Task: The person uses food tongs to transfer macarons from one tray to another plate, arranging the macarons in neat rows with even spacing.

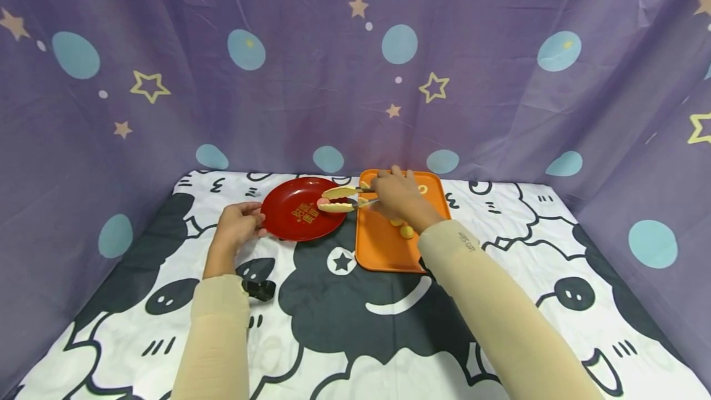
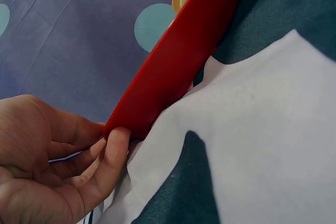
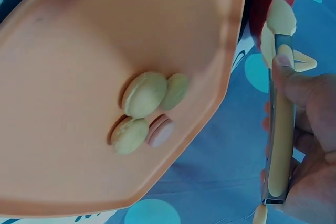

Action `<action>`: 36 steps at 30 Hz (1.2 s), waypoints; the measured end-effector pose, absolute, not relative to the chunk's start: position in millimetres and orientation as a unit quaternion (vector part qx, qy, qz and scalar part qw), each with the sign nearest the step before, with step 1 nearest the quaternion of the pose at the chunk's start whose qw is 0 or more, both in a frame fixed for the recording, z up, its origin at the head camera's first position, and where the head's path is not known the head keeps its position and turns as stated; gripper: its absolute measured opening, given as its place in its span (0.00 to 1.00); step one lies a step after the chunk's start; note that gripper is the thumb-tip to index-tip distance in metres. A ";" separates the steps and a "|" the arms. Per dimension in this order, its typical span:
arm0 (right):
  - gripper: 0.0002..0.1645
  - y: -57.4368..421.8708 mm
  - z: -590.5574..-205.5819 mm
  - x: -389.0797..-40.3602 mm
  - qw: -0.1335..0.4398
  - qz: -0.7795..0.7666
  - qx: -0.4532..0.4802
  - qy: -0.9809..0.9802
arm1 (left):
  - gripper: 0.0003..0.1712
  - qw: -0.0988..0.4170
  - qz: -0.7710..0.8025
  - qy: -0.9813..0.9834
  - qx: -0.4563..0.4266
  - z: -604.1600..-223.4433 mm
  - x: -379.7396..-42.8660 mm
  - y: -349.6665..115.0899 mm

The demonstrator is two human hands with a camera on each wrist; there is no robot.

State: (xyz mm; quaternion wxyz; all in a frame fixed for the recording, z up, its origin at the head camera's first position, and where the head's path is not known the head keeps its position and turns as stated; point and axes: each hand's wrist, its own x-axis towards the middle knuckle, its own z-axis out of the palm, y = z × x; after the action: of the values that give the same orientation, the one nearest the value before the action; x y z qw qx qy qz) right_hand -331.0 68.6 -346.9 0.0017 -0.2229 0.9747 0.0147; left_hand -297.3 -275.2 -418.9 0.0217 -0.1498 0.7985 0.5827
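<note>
My left hand (image 1: 237, 226) pinches the left rim of a round red plate (image 1: 282, 202) with gold lettering. In the left wrist view, thumb and fingers meet at the edge of the plate (image 2: 163, 72), which is tilted. The right hand (image 1: 401, 197) grips metal tongs (image 1: 340, 192) with cream tips and handle, reaching over the plate's right side. A small pink piece (image 1: 323, 202), like a macaron, sits between the tips. Below the right hand lies an orange tray (image 1: 383, 252). In the right wrist view it carries several yellowish macarons (image 3: 144, 95) and a pink macaron (image 3: 160, 130).
The tray stands just right of the plate, near the table's back edge. A cartoon-print cloth (image 1: 355, 326) covers the table. Behind it hangs a purple curtain (image 1: 333, 110) with stars and blue dots. A black device (image 1: 260, 289) is at the left wrist.
</note>
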 end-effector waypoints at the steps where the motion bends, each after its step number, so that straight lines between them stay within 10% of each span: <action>1: 0.24 67.4 -346.1 -330.4 0.004 0.016 -0.221 0.975 | 0.28 0.022 0.583 0.798 -0.151 -418.9 -297.5 -275.4; 36: 0.45 98.7 -342.5 -317.2 -0.037 -0.041 -0.196 0.979 | 0.28 0.022 0.584 0.797 -0.152 -416.6 -296.1 -273.5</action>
State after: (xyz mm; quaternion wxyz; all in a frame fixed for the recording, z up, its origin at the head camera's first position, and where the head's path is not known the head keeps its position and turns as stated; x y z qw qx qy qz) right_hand -317.2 98.7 -342.5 -0.0369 -0.1962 0.9790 -0.0408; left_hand -296.1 -273.5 -416.6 0.0215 -0.1524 0.7971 0.5839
